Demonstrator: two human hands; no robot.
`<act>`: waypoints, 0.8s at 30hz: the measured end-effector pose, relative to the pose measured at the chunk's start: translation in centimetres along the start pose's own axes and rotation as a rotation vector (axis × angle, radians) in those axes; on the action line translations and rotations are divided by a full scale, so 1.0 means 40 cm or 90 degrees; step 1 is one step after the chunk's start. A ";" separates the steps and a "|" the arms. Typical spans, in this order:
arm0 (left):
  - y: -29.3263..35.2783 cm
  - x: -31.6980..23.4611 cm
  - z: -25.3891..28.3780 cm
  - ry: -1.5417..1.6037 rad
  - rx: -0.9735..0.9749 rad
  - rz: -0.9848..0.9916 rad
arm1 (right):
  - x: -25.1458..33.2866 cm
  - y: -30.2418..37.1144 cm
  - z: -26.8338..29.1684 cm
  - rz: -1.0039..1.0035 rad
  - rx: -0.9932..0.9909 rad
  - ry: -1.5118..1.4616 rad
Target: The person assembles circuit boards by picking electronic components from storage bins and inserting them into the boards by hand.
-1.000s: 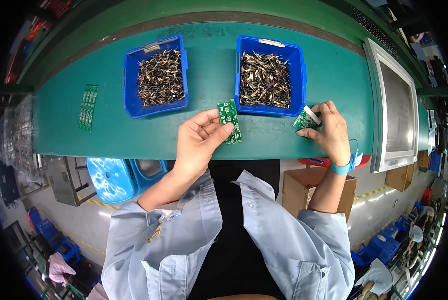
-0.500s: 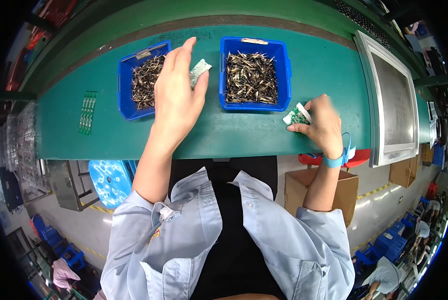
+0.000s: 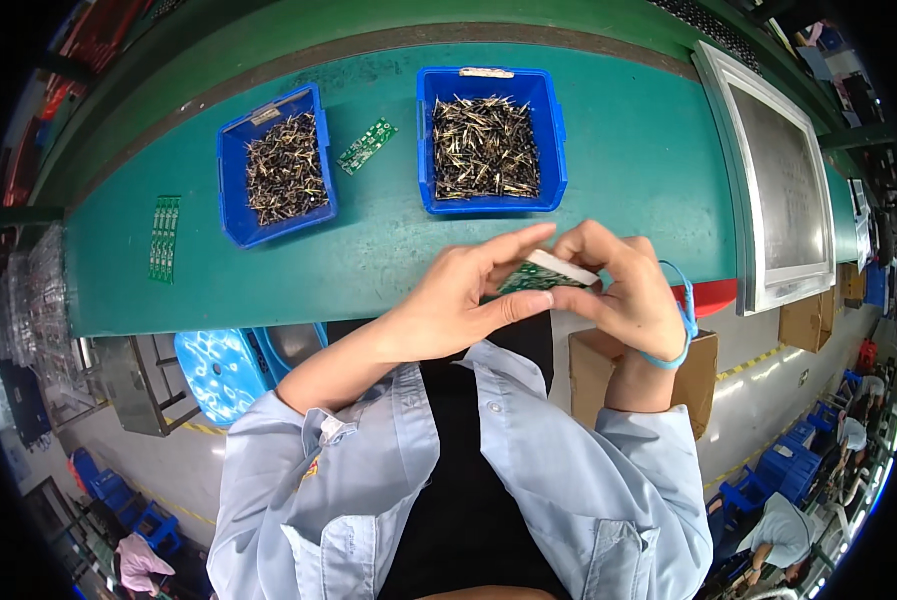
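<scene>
A green circuit board piece with a thick white edge is held over the bench's near edge. My left hand grips it from the left, its thumb along the near side. From the right, my right hand, with a blue wrist strap, pinches the same piece. Whether it is one board or a stack is unclear. Another green circuit board lies on the bench between two blue bins. The left bin and the right bin both hold many small dark parts with thin metal leads.
More green circuit boards lie at the bench's left. A metal-framed panel stands at the right end of the green bench. Below are a blue stool and a cardboard box. Other people sit in the background.
My left hand has come down and right from beside the left bin, leaving a circuit board lying there. My right hand has moved left with its board, and both hands now grip it.
</scene>
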State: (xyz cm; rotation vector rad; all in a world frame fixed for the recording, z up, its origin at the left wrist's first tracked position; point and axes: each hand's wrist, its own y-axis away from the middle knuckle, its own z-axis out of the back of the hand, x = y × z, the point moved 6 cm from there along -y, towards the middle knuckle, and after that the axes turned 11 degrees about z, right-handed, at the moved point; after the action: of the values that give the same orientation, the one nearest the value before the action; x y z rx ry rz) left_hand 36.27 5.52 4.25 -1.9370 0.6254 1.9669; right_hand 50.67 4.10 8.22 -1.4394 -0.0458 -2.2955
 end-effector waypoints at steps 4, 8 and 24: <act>0.020 0.062 0.018 0.103 0.115 0.205 | 0.010 -0.077 -0.016 0.117 -0.006 0.008; 0.050 0.079 0.075 0.375 0.046 0.236 | -0.028 -0.189 -0.059 0.314 -0.023 0.394; 0.060 0.092 0.126 0.404 -0.047 0.218 | -0.086 -0.266 -0.088 0.185 0.092 0.381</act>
State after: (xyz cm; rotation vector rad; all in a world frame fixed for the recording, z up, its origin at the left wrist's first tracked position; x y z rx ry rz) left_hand 30.56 5.72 0.75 -2.6650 1.1138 1.5258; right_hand 44.98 14.04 5.68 -0.6022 0.1616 -2.3197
